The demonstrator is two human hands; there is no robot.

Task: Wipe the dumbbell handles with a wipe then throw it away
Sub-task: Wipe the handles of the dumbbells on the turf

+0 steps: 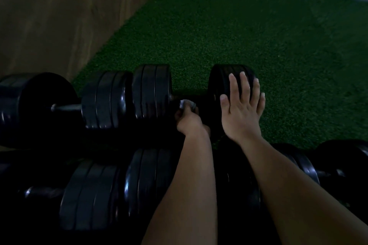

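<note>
With left hand [189, 121] gripping wipe [186, 104] on dumbbell handle [206, 104], right hand [242, 106] pressing flat on end weight [218, 82]; probably risking roll if pressure drops.

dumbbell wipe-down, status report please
Left hand grips wipe on handle of far dumbbell. Right hand flat on its right-end plates. Other dumbbells beside, none blocking.

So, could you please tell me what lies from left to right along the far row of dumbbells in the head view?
Leftmost plates → bare steel bar → second plate stack → third plate stack → left hand gripping the wipe → right hand resting on the end plates.
</note>
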